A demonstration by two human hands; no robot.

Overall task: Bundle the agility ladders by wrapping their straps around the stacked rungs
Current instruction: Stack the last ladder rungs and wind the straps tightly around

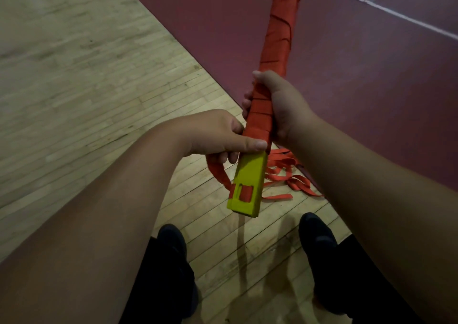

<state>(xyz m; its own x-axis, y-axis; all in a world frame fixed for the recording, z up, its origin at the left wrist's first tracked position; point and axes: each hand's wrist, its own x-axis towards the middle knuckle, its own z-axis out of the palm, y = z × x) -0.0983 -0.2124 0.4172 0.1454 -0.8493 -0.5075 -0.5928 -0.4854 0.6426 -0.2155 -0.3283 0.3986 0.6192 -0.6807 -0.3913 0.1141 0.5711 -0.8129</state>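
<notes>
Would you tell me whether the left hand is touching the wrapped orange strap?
Touching: the head view shows the left hand pressing its thumb across the orange strap above the yellow rungs.

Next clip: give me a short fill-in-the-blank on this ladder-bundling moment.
The bare end of the stacked rungs is ___. The left hand presses its ___ against the wound strap. The right hand grips the ___ section higher up. Loose strap lies piled on the ___.
Missing: yellow; thumb; wrapped; floor.

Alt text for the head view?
The right hand grips a stack of yellow plastic ladder rungs wound in orange webbing strap; the left hand pinches the strap near their bare end. Loose strap lies on the wooden floor.
</notes>
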